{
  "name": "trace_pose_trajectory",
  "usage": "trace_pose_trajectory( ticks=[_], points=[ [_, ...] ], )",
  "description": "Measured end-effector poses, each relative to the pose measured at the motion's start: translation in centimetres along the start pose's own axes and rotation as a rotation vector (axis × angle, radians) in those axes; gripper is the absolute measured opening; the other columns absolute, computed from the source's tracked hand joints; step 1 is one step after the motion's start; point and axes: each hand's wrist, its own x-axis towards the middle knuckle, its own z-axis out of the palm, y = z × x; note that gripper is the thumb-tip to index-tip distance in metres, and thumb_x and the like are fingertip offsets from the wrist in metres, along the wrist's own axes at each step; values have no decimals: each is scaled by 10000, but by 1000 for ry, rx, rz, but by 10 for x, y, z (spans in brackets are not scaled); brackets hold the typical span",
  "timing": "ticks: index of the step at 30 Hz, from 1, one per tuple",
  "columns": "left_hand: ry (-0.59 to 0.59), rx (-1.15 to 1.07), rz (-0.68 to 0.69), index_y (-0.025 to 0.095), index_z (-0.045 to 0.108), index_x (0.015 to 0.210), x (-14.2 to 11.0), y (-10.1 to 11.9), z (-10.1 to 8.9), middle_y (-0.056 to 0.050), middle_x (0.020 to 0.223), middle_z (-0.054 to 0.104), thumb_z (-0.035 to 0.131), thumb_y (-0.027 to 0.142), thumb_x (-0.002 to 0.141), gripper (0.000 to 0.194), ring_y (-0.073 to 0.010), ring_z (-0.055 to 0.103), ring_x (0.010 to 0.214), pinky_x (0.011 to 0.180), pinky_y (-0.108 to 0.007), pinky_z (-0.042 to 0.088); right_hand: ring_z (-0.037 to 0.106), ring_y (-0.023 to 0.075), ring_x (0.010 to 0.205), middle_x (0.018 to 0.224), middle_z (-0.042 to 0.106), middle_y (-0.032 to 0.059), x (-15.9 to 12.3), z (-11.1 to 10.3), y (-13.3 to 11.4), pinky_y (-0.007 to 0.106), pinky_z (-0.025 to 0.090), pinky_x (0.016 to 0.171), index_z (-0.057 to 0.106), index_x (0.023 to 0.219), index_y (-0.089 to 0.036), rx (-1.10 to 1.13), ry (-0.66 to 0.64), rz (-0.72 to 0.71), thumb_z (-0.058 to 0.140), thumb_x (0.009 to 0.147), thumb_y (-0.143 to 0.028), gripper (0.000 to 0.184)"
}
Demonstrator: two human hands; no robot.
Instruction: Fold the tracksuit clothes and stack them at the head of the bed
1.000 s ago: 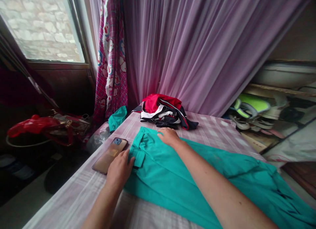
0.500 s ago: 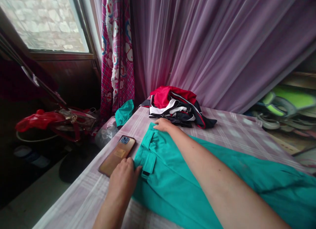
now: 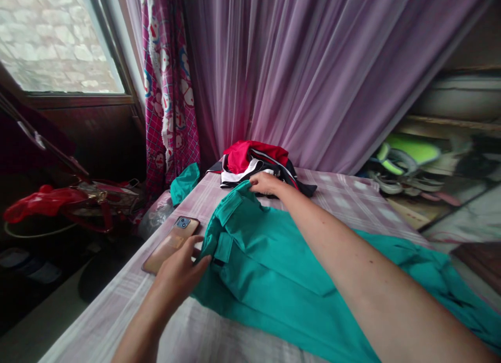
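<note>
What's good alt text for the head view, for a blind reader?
A person's right hand holds up one corner of a teal garment on a plaid cloth; the left hand is at its edge, nearer the camera, beside a phone. Red, white and dark clothes lie heaped beyond, before a purple curtain.

Open room: pink-and-white plaid cloth cover right of crumpled red, white and black clothing pile; more along cover's near-left side. Blocking: flat gold-backed smartphone close by left hand; pile just beyond right hand; right forearm crossing above long teal fabric garment; sheer purple curtain closing far side.
</note>
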Motion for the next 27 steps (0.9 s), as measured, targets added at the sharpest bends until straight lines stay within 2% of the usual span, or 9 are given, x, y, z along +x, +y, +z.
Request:
trace_pose_trajectory(
  ticks=[4,7,10,13,16,19,21,25,27],
  points=[
    [-47,-87,148,226,577,1281,-14,58,-5,-50,952,733,523,485,800,549,-200,655,713,619,-293,471,528,98,578,618,650,-35,-38,-34,29,198,398,547,733,736,-171,119,59,105,688,723,-205,58],
    [-147,-123,264,220,579,1313,-20,111,7,-62,996,738,536,447,801,562,-205,666,789,660,-289,488,502,83,506,586,635,-29,-77,-53,63,194,385,496,700,724,-168,334,34,274,717,704,-213,52],
    [-297,-69,364,219,597,1315,-22,157,36,-75,1093,735,536,396,804,544,-227,672,927,768,-309,505,541,81,508,612,662,-20,-119,-56,102,180,406,499,684,768,-174,568,61,412,714,695,-207,85],
    [-430,59,436,212,643,1267,-26,187,79,-94,1129,733,539,352,803,496,-260,673,986,823,-340,502,606,110,568,639,693,0,-158,-42,137,210,489,576,675,788,-179,788,144,483,716,706,-244,112],
    [-528,159,477,179,671,1231,-33,200,122,-127,1110,740,528,301,803,467,-296,682,983,818,-373,505,647,157,621,668,724,27,-188,-19,161,273,544,645,680,797,-186,908,188,505,706,737,-290,123],
    [-543,198,513,172,706,1163,-36,201,150,-150,1053,754,517,263,798,420,-315,689,946,798,-396,506,682,186,694,760,757,47,-206,-1,171,300,561,699,696,851,-195,969,243,546,659,780,-274,112],
    [-514,160,537,195,718,1130,-35,200,158,-143,1039,760,523,268,789,400,-317,690,929,788,-401,508,697,186,751,862,768,63,-210,3,173,293,560,716,697,927,-196,969,311,581,591,837,-277,160],
    [-452,66,540,215,699,1184,-30,207,163,-131,1092,755,524,294,791,437,-324,687,968,811,-410,516,701,189,797,994,756,91,-204,-1,171,295,555,694,654,1153,-192,926,376,607,425,953,-405,371],
    [-455,68,535,192,671,1247,-29,213,168,-152,1123,743,533,299,798,481,-337,682,1004,839,-422,515,701,193,872,1075,745,85,-198,-2,168,296,551,748,603,1271,-199,695,399,584,475,937,-389,405]
  ],
)
